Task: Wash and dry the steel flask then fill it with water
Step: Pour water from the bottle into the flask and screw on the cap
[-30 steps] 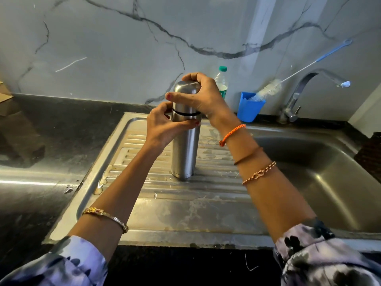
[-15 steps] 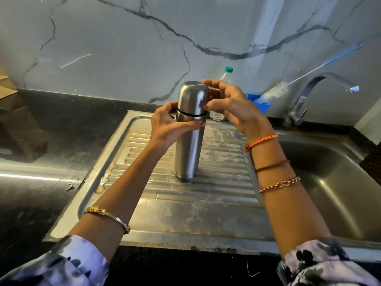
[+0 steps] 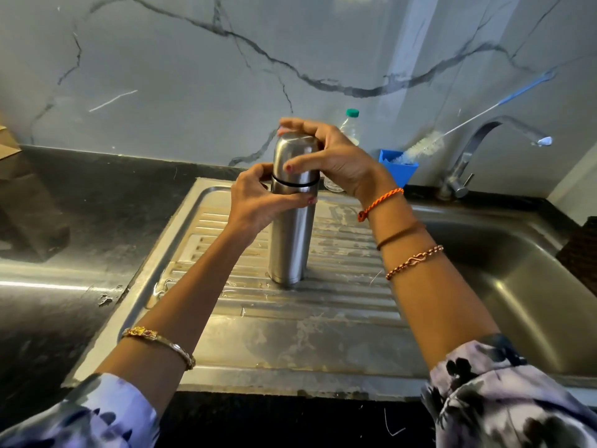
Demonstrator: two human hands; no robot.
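Steel flask (image 3: 292,234) upright on drainboard (image 3: 339,321). Left hand (image 3: 258,203) clamps body, right hand (image 3: 336,156) fingers wrapped on cap (image 3: 295,156). Brace body, twist cap only, keep it vertical.

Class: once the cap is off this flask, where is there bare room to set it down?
Bare drainboard lies in front of the steel flask, between the forearms. The black counter left of it is bare too. It is crowded behind: bottle, blue cup, tap.

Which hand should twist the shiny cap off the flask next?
Probably the right hand: its fingers already curl round the cap, while the left hand grips the flask body below, steadying it.
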